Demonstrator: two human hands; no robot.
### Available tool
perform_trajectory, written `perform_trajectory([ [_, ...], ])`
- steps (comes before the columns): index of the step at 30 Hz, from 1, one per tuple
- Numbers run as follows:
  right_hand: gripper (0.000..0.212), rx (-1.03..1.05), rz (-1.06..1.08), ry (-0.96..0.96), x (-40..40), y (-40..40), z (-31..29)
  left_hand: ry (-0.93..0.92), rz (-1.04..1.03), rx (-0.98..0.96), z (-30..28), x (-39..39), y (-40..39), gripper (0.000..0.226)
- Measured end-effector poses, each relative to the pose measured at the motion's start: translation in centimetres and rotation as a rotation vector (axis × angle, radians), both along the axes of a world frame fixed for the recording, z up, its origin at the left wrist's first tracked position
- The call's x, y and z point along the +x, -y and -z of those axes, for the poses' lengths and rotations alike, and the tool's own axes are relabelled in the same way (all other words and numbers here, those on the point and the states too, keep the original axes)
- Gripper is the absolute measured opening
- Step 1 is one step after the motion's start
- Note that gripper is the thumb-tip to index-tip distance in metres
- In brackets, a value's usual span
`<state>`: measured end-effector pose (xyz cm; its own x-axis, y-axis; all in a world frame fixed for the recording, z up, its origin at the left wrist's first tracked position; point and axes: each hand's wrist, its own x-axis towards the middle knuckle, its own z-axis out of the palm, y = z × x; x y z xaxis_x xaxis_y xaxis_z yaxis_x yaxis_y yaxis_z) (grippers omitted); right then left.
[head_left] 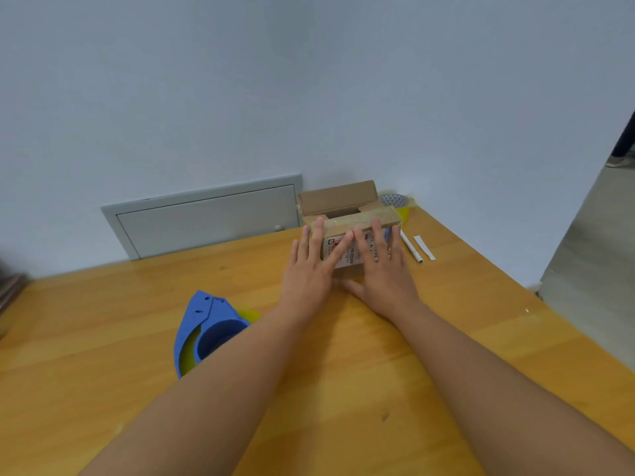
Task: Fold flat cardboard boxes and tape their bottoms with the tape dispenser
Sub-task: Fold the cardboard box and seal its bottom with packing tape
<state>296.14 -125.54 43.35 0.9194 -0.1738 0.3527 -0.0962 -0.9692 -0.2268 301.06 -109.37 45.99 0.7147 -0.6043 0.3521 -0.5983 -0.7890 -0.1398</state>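
Cardboard box [347, 214] label largely hidden behind flat hands [347, 269].

Both bare arms reach forward, stretched out long from the bottom corners and drawing together at the wrists. The left hand [311, 269] lies flat, palm down, fingers straight and slightly spread, pointing away. The right hand [381, 269] mirrors it just beside, fingers straight, thumb splayed inward toward the left hand, the two nearly touching.

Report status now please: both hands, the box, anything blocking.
Left hand and right hand flat, fingers straight, on cardboard box. Box stands at table's far edge. Tape dispenser untouched, beside left forearm. Nothing blocking.
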Motion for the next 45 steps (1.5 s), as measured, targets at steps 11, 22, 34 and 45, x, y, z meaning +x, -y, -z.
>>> perform_trajectory([
  [11,0.107,0.009,-0.008,0.000,2.6,1.1,-0.3,-0.040,-0.004,-0.009,-0.2,2.5,1.3,0.094],
  [22,0.092,0.056,-0.065,0.098,0.1,-4.7,-4.8,0.023,-0.110,-0.018,-4.9,-1.8,-7.6,0.090],
  [34,0.081,0.013,-0.409,0.158,0.5,-29.1,-8.9,0.091,-0.425,-0.111,-5.3,-6.9,-32.4,0.078],
  [45,0.077,0.021,-0.653,-0.013,2.5,-49.7,-5.6,0.014,-0.696,-0.187,-1.9,-8.2,-52.0,0.078],
])
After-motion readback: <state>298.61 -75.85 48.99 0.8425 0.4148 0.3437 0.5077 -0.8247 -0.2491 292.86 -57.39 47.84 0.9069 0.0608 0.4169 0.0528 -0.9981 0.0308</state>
